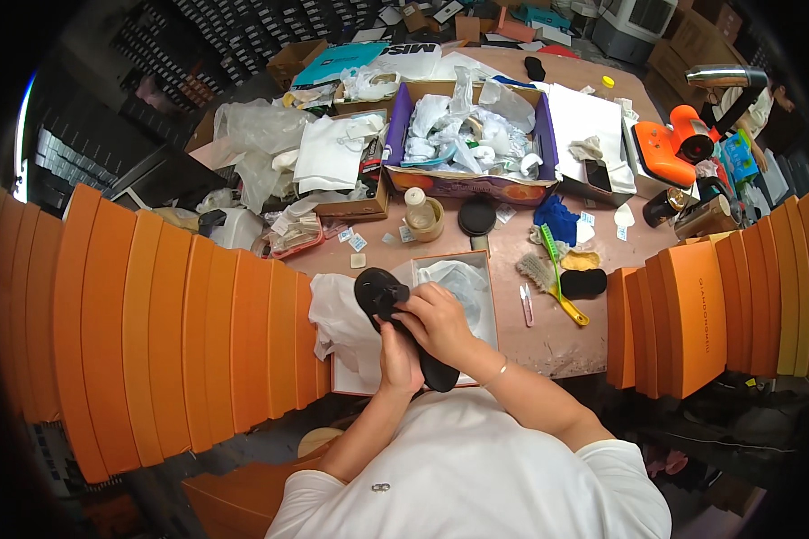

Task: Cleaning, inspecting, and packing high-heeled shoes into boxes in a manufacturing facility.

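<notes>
A black flat sandal is tilted in front of my chest, its toe pointing up and left. My left hand is closed around the side of its sole. At the dark strap near the toe, my right hand has its fingers pinched on the sandal; the strap is partly hidden by them. Beneath both hands lies an open shoebox holding crumpled white tissue, with more tissue paper spilling over its left side.
Orange shoeboxes stand in a long row at left, and more orange boxes at right. A brush, a small cutter and a black pad lie to the right. Behind sits a purple carton of crumpled packing.
</notes>
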`<move>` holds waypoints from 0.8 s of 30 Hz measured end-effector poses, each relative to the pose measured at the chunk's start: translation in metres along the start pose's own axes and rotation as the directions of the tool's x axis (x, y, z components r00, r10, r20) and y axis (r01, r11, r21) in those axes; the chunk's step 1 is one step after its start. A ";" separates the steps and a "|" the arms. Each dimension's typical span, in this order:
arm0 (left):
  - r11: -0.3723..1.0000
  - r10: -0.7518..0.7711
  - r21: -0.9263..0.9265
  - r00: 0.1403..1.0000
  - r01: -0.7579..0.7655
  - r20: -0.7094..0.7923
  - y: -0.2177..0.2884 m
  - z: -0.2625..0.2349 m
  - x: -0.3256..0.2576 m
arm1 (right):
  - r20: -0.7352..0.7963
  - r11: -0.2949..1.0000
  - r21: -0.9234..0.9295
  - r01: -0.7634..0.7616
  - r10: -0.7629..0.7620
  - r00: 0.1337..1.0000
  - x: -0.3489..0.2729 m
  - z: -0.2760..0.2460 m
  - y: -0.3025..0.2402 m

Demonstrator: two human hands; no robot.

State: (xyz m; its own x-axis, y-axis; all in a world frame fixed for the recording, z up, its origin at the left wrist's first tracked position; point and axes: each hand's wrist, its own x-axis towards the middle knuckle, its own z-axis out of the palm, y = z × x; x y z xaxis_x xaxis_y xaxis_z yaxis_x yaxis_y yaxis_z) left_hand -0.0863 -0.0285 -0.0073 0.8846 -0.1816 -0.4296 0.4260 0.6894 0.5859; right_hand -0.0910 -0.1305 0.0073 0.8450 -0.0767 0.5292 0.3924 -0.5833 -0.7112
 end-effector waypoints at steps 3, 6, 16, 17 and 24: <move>0.992 -0.088 0.098 0.988 0.076 0.129 0.019 -0.017 0.015 | 0.029 0.997 -0.017 0.074 -0.074 0.997 -0.008 -0.006 -0.001; 0.989 -0.040 -0.135 0.979 0.068 0.201 0.042 -0.027 0.047 | 0.151 0.999 -0.033 -0.011 0.016 0.988 -0.076 -0.032 0.008; 0.998 -0.034 -0.046 0.997 0.037 0.071 0.040 -0.019 0.045 | 0.241 0.983 -0.181 -0.015 0.059 0.969 -0.070 -0.041 0.048; 1.000 -0.016 0.012 0.996 0.015 0.087 0.049 -0.020 0.042 | 0.122 0.956 -0.215 -0.198 0.228 0.966 -0.086 -0.053 0.077; 0.911 -0.134 0.401 0.989 0.097 0.065 0.065 -0.034 0.037 | 0.717 0.910 -0.411 0.058 0.284 0.637 -0.122 -0.034 0.090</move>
State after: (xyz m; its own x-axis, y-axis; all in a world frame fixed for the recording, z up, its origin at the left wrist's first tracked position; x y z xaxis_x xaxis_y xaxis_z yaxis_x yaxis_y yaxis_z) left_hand -0.0323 0.0336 -0.0084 0.8299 -0.3173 -0.4589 0.5502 0.3288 0.7676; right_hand -0.1712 -0.2017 -0.1057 0.9098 0.3655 -0.1965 0.2567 -0.8677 -0.4256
